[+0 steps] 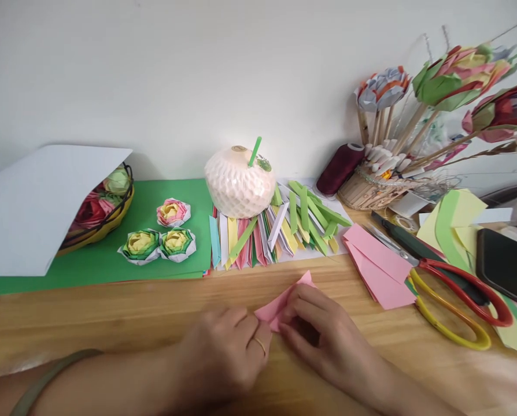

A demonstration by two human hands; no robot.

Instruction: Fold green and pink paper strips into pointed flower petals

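A folded piece of pink paper [276, 307] lies at the front middle of the wooden table, between my two hands. My left hand [230, 349], with a ring on one finger, is closed on the paper's left end and slightly blurred. My right hand [319, 332] pinches its right side between thumb and fingers. Part of the paper is hidden under the fingers. Beyond the hands lie many folded paper strips [245, 242] in several colours. To the right is a stack of pink paper pieces [382, 268].
Three paper flowers [177, 242] sit on green sheets [172, 190]; a basket [119, 214] stands left under a white sheet [45, 202]. A white textured container [240, 182] stands behind the strips. At right are scissors [462, 268], a phone [508, 263], a thread spool [340, 169] and stemmed paper flowers [458, 81].
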